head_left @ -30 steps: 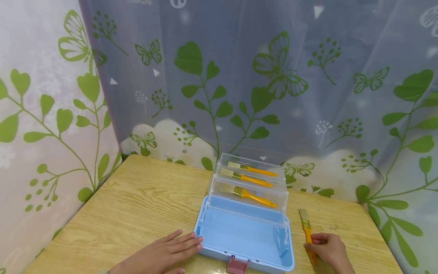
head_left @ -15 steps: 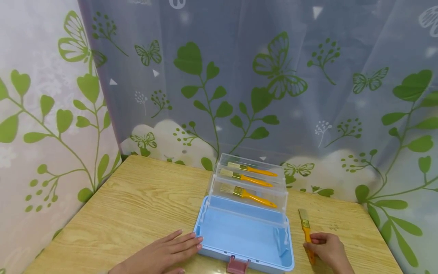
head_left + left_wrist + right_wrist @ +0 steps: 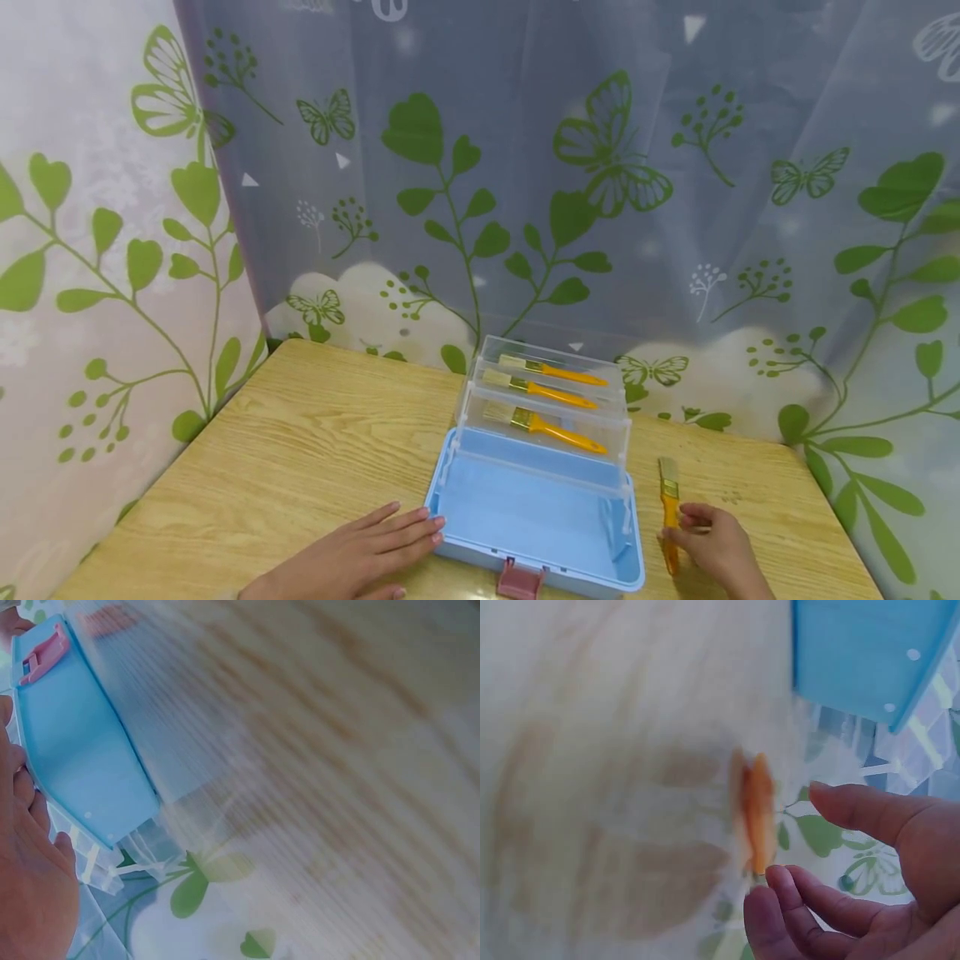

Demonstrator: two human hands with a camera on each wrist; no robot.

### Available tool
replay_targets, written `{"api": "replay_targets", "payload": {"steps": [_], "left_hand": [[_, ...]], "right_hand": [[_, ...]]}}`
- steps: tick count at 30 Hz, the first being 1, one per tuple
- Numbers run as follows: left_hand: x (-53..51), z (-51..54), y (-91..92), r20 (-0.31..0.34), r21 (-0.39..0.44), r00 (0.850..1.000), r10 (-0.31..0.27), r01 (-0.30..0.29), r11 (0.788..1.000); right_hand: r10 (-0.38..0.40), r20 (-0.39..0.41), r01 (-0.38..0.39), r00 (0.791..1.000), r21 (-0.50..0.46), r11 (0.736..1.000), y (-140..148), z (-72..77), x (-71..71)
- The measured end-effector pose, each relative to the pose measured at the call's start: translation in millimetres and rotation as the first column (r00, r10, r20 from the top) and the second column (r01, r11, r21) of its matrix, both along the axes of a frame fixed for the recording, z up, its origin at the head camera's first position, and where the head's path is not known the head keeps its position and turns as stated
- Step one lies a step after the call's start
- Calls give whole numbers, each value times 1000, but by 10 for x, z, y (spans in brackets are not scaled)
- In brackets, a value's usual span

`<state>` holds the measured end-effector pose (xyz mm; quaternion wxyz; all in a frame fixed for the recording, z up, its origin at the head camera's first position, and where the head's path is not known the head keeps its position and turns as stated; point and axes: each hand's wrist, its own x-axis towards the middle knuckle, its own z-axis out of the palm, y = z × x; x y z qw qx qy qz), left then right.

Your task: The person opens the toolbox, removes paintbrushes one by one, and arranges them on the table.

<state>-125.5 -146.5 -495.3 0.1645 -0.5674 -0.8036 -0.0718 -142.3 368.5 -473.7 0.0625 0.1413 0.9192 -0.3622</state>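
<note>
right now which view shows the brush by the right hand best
The head view: it shows the brush sharply and almost whole. The right wrist view catches only its blurred orange handle. Left wrist: I can't make it out.

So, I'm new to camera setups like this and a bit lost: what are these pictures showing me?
There's no machine here, just a person's two hands. The wide picture comes from a camera worn on the head, looking forward and down; the other two come from cameras on each wrist. On the wooden table stands an open blue box; three brushes lie in its clear trays. The left hand rests against the box. The right hand is at a fourth brush, but thumb and fingers look apart, so probably nothing's gripped.
</note>
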Motion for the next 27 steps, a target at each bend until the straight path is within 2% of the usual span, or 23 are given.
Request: {"api": "replay_targets", "payload": {"steps": [3,7,10,13,16,19,24,27], "left_hand": [[6,2,1,9,-2,1000,3,-3,1000],[8,11,4,13,-7,1000,8,-8,1000],[9,17,6,16,-12,1000,13,-13,1000],[12,24,10,23,-15,1000,16,-16,1000],[15,28,11,28,-16,999,20,-19,1000],[17,28,11,26,-17,999,20,-20,1000],[14,19,9,8,-13,1000,16,-16,1000],[11,11,7,9,-7,1000,12,-11,1000]], "right_hand": [[29,-49,-28,998,21,999,-52,79,8],[47,-150,-49,988,-9,999,-168,198,20],[36,-238,-53,971,-65,996,-270,261,22],[4,-338,-49,941,-124,991,-368,298,4],[-45,-449,-51,892,-198,979,-457,315,-33],[-79,-566,-98,820,-275,956,-518,320,-71],[-64,-710,-274,701,-351,895,-572,367,-165],[-20,-759,-384,651,-352,854,-599,412,-239]]}}
